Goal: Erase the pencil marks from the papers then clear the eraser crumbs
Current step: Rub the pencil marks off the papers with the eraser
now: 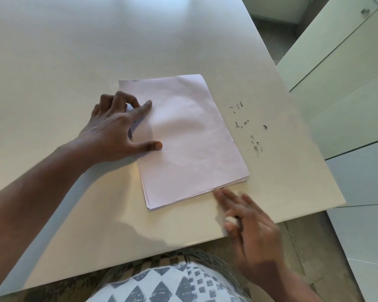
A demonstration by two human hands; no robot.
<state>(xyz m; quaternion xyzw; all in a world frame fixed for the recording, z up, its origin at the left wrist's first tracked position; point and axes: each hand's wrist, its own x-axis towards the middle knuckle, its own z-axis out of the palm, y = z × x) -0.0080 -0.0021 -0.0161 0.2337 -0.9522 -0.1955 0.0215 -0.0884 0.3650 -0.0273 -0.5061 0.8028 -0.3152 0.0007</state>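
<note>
A stack of white papers (190,140) lies on the table (74,62), its top sheet showing no clear pencil marks. My left hand (118,129) presses on the stack's left edge with index finger and thumb stretched out flat. My right hand (249,221) is blurred just below the stack's lower right corner, fingers extended toward the paper edge. A small white eraser (231,219) is held between its thumb and palm. Dark eraser crumbs (249,127) are scattered on the table to the right of the stack.
The table's right edge (310,136) runs diagonally close to the crumbs, and its near edge lies just under my right hand. White cabinets (347,83) stand beyond the right edge. My patterned clothing (166,282) shows at the bottom.
</note>
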